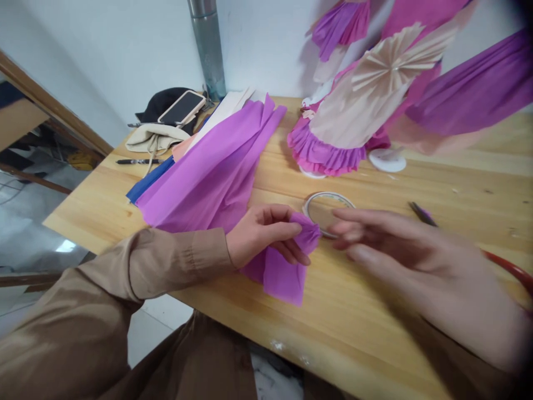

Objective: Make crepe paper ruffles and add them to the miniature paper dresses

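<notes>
My left hand (pixel 270 233) pinches the gathered end of a purple crepe paper strip (pixel 306 230) between thumb and fingers. More purple paper hangs below that hand, over the table. To its right, my right hand (pixel 412 266) is in the air, somewhat blurred, with thumb and index finger apart and nothing visible between them. Behind the fingertips lies a roll of tape (pixel 328 194), partly covered by my right hand. A large purple crepe paper sheet (pixel 208 166) is spread beyond my left forearm.
Scissors with an orange-red handle (pixel 508 269) lie partly under my right hand. At the back right stands a ruffled paper dress (pixel 345 122) with a pleated fan. Far left are a phone (pixel 182 108), a cloth pouch (pixel 156 138), a pen (pixel 137 161) and a bottle (pixel 210 55).
</notes>
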Action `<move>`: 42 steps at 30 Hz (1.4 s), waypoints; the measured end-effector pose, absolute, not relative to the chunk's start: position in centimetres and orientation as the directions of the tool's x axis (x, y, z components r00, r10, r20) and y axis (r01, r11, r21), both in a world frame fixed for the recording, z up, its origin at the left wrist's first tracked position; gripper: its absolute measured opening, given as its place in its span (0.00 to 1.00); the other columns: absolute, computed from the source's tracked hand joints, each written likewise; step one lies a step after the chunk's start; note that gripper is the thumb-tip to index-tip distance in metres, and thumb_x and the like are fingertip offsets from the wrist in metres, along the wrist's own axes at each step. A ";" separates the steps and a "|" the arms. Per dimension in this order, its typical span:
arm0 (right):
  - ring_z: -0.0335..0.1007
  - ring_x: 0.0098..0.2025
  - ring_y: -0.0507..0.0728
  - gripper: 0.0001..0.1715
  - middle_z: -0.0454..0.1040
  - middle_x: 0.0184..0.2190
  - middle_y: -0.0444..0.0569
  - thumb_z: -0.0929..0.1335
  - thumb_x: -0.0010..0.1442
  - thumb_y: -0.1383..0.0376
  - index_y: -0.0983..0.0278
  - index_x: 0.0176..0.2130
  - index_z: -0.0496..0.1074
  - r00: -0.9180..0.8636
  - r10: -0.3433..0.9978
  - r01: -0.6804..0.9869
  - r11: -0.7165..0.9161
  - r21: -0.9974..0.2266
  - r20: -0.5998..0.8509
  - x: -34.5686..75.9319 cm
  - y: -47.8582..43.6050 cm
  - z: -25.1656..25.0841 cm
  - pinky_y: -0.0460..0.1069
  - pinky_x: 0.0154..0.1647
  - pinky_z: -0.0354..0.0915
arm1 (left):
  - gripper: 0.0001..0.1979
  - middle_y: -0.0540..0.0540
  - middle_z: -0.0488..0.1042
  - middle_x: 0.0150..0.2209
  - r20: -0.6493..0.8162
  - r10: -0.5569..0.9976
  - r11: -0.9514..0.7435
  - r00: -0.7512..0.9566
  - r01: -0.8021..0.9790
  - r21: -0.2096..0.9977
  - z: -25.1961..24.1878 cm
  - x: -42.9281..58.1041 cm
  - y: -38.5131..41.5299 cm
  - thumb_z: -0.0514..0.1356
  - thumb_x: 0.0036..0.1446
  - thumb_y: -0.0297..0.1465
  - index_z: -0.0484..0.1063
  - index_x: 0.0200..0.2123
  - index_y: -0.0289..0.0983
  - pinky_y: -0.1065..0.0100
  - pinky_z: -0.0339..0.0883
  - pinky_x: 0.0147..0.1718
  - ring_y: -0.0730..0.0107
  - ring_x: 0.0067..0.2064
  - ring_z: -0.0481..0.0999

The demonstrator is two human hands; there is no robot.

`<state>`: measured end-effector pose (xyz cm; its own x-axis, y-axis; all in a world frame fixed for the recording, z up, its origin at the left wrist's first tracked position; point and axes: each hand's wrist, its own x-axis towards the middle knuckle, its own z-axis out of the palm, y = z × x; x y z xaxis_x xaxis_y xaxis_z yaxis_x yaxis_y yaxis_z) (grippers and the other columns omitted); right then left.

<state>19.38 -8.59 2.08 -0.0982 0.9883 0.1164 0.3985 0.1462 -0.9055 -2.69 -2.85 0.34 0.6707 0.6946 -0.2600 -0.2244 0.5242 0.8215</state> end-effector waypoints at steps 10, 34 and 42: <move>0.68 0.28 0.51 0.09 0.72 0.26 0.44 0.74 0.53 0.60 0.61 0.35 0.77 -0.106 0.994 0.176 0.054 -0.983 0.036 15.7 -6.1 2.5 0.46 0.27 0.66 | 0.14 0.48 0.79 0.24 -0.244 0.692 0.543 0.680 -0.266 0.797 0.2 -2.7 -2.8 0.69 0.50 0.36 0.72 0.35 0.33 0.71 0.74 0.25 0.66 0.26 0.81; 0.63 0.23 0.50 0.10 0.69 0.21 0.43 0.72 0.55 0.60 0.62 0.25 0.72 -0.045 0.990 0.340 0.139 -0.930 0.131 15.0 -5.6 2.8 0.46 0.24 0.61 | 0.15 0.49 0.77 0.22 -0.267 0.795 0.441 0.544 -0.217 0.871 1.1 -2.9 -2.8 0.71 0.48 0.38 0.75 0.30 0.33 0.73 0.69 0.22 0.72 0.23 0.77; 0.63 0.24 0.51 0.11 0.70 0.21 0.43 0.71 0.55 0.60 0.62 0.25 0.71 -0.033 0.988 0.371 0.153 -0.916 0.152 15.2 -5.5 2.7 0.47 0.24 0.61 | 0.11 0.49 0.77 0.22 -0.281 0.812 0.417 0.512 -0.170 0.893 1.5 -3.0 -3.0 0.68 0.52 0.36 0.76 0.28 0.32 0.74 0.69 0.23 0.75 0.22 0.76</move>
